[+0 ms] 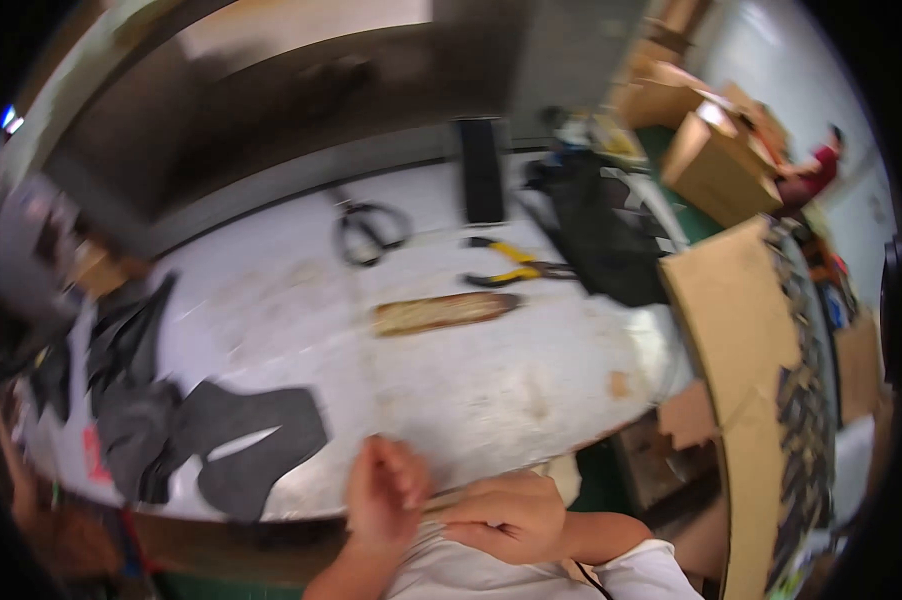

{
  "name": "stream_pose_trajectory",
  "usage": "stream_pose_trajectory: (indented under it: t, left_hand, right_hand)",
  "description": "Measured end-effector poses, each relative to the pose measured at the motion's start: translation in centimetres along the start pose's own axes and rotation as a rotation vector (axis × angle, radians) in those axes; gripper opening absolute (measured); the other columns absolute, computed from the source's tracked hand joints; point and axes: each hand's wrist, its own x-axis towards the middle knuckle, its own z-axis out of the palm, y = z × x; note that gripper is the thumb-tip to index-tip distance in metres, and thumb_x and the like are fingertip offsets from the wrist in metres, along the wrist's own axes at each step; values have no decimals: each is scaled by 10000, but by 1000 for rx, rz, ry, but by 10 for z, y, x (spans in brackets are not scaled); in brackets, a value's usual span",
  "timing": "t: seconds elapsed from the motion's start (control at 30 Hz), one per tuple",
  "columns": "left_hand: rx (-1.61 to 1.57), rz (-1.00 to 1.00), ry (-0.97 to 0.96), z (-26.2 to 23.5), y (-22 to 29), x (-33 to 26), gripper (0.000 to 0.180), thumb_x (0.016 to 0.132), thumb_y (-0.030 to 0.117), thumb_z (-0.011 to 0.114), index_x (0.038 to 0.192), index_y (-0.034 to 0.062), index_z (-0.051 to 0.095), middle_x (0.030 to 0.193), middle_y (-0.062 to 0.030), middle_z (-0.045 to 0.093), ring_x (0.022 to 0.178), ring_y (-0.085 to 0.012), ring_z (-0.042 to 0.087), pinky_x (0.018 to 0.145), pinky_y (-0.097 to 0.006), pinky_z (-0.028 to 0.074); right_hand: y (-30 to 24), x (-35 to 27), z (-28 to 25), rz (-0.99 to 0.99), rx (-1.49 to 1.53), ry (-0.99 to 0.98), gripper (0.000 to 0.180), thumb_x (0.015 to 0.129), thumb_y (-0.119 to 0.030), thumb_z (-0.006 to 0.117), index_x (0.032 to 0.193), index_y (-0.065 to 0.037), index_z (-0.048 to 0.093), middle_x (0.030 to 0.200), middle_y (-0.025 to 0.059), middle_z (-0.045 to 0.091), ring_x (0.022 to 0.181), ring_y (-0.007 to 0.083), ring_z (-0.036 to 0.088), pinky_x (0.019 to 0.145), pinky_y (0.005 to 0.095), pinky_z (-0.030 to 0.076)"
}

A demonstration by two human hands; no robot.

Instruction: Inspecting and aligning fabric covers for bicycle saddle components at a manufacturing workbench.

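My left hand [386,485] is at the table's near edge, its fingers curled in and blurred; whatever they hold, if anything, is hidden. Close beside it, my right hand [511,515] has its fingers pressed together in front of my light shirt, and I cannot make out anything in them. Left of my hands lies a dark grey cut piece [256,435] with a slit in it. Beyond them a worn brown and tan bar-shaped tool [446,313] rests on the white table [301,320]. Pliers [516,264] with yellow and black handles lie behind it.
Black-handled scissors [371,232] and a black flat rectangular object [481,172] lie farther back. Black material [606,230] is heaped at the right, more dark pieces [131,400] at the left. A cardboard sheet [736,320] stands right; a person [816,178] is beyond the boxes.
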Motion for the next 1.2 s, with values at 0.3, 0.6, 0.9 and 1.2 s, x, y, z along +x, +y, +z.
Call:
stream_pose_trajectory:
  t: [0.3, 0.6, 0.9, 1.2]
  left_hand:
    - [964, 353, 18, 2, 23, -6, 381, 1034, 302, 480, 747, 55, 523, 565, -27, 475, 453, -87, 395, 434, -231, 304]
    - [1021, 264, -35, 10, 19, 0, 345, 1022, 271, 513, 737, 78, 504, 552, -6, 466, 444, -68, 353, 422, -223, 262]
    - [928, 308, -32, 4, 15, 1, 305, 1025, 241, 501, 770, 74, 516, 575, -7, 484, 456, -63, 374, 426, -218, 273]
    - [796, 419, -236, -3, 12, 2, 239, 982, 274, 594, 948, 41, 550, 789, -59, 609, 597, -148, 554, 524, -260, 434]
  right_hand:
    - [30, -111, -265, 245, -68, 1225, 226, 961, -110, 598, 1162, -6, 602, 826, 67, 656, 733, 142, 636, 650, 276, 528]
    - [18, -276, -435, 463, 542, 1762, 247, 979, -246, 563, 816, -61, 558, 734, 43, 604, 621, 155, 564, 536, 306, 472]
    - [40, -205, -412, -23, -927, 1556, 230, 916, -161, 548, 720, -44, 516, 540, -14, 389, 467, 79, 371, 452, 259, 301]
    - [21, -55, -197, -529, -1217, 134, 256, 681, -34, 656, 668, -87, 406, 643, 46, 403, 540, 193, 453, 445, 299, 342]
